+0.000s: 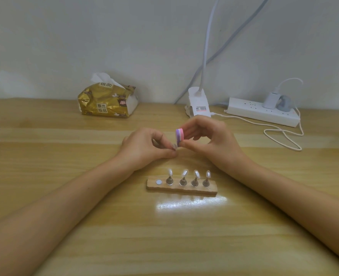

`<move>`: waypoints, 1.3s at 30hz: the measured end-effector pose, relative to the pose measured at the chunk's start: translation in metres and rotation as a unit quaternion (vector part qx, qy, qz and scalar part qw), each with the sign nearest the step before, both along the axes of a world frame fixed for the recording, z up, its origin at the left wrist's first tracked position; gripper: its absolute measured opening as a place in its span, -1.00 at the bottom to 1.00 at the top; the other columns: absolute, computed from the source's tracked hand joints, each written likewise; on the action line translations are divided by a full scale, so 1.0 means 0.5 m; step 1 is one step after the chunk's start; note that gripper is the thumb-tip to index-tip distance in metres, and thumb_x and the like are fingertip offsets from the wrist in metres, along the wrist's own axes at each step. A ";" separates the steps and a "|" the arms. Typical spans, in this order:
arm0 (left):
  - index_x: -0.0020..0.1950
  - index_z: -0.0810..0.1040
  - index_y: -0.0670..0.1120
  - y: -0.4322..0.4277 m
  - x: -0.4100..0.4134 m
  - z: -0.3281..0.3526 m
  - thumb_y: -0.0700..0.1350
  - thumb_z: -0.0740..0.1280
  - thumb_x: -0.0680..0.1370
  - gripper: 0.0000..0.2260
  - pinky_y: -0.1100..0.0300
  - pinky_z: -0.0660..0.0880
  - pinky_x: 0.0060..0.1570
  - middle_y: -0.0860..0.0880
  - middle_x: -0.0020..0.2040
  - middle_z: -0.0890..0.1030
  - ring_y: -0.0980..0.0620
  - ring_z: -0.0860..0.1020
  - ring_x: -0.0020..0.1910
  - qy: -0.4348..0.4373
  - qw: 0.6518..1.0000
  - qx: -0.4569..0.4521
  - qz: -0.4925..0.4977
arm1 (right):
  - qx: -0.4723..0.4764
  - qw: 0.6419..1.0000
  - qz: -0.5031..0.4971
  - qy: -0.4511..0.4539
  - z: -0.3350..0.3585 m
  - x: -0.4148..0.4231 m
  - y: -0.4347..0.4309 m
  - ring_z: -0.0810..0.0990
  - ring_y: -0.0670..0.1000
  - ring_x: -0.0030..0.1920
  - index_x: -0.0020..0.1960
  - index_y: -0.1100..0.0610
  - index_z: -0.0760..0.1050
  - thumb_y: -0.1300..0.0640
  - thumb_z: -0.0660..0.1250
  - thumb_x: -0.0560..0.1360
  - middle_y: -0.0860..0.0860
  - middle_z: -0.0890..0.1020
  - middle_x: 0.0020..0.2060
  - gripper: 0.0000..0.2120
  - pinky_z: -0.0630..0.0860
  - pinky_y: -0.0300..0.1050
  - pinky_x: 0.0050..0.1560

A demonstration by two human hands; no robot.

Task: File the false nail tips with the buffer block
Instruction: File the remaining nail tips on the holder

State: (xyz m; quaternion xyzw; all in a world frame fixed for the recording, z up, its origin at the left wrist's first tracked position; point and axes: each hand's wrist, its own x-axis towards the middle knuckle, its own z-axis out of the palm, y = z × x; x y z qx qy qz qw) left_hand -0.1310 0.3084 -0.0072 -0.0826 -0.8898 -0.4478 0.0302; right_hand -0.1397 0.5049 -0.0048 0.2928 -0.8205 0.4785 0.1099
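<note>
Both hands are up in the middle of the frame, meeting just above the table [65, 160]. My left hand [144, 148] has its fingers curled in, thumb and forefinger pinching a nail tip [174, 146] at the hand's right edge. The tip is tiny and half hidden by my fingers, so I can't make out much of its shape.

My right hand [210, 140] grips the buffer [180, 134], a little block with a purple layer on the left and pink on the right. My thumb is underneath and my fingers are curled over the top. The buffer's lower left edge sits right against the nail tip, touching as far as I can tell.

Below my hands, lower centre, the wooden stand [181, 188] lies flat on the table. Four tips [184, 173] stand on their pegs in a row, and there's a silver disc [159, 182] at the stand's left end. A bright patch of light glares off the wood just below the stand.

At the back, upper left, sits a gold tissue pack [107, 100] with a tissue poking out. Right of centre is a white lamp base [198, 103], its neck rising up the wall. Further right lies a white power strip [262, 113] with a charger plugged in, and a white cable [284, 136] loops across the table.
</note>
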 end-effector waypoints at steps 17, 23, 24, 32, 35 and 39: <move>-0.30 0.67 0.07 -0.002 0.000 -0.003 0.02 0.60 0.32 -0.86 0.16 0.38 -0.12 0.21 -0.49 0.55 0.19 0.47 -0.38 0.001 1.000 0.007 -0.005 | 0.025 0.999 0.008 0.026 -0.003 -0.001 -0.001 0.69 -0.11 -0.12 -0.02 0.17 0.66 0.29 0.55 0.42 -0.01 0.73 -0.15 -0.84 0.50 -0.23 -0.08; -0.28 0.68 0.05 -0.002 -0.001 -0.003 0.01 0.59 0.32 -0.87 0.16 0.34 -0.14 0.20 -0.50 0.53 0.17 0.46 -0.39 -0.005 1.000 0.013 -0.008 | 0.021 0.999 0.012 0.033 -0.003 -0.001 0.000 0.66 -0.14 -0.13 -0.06 0.17 0.66 0.25 0.55 0.43 -0.04 0.72 -0.16 -0.88 0.48 -0.25 -0.06; -0.27 0.69 0.05 -0.002 0.000 -0.003 0.02 0.59 0.32 -0.87 0.15 0.37 -0.14 0.18 -0.49 0.54 0.15 0.47 -0.37 -0.007 1.000 0.015 -0.007 | 0.024 0.999 0.014 0.027 -0.003 -0.001 -0.001 0.66 -0.14 -0.12 -0.06 0.17 0.66 0.24 0.55 0.43 -0.04 0.72 -0.16 -0.88 0.48 -0.26 -0.05; -0.29 0.68 0.05 -0.002 0.002 -0.001 0.01 0.60 0.32 -0.87 0.16 0.39 -0.14 0.14 -0.45 0.56 0.11 0.48 -0.34 -0.009 1.000 0.016 -0.002 | 0.017 0.999 0.010 0.027 -0.003 0.000 0.001 0.65 -0.16 -0.13 -0.06 0.18 0.66 0.25 0.56 0.42 -0.02 0.73 -0.16 -0.87 0.48 -0.23 -0.06; -0.24 0.70 0.04 -0.002 0.003 0.000 0.02 0.60 0.32 -0.87 0.17 0.37 -0.15 0.16 -0.46 0.55 0.13 0.48 -0.35 -0.008 1.000 0.011 -0.002 | 0.024 0.998 0.010 0.060 -0.004 0.002 -0.003 0.65 -0.13 -0.12 -0.06 0.17 0.65 0.22 0.54 0.44 -0.04 0.72 -0.16 -0.89 0.49 -0.26 -0.06; -0.27 0.69 0.03 -0.001 0.002 0.001 0.01 0.60 0.32 -0.87 0.13 0.41 -0.12 0.15 -0.45 0.56 0.11 0.49 -0.34 -0.008 1.000 0.014 -0.001 | 0.024 0.999 0.005 0.038 -0.005 0.000 -0.002 0.66 -0.15 -0.12 -0.07 0.16 0.65 0.19 0.55 0.45 -0.06 0.72 -0.17 -0.89 0.48 -0.29 -0.06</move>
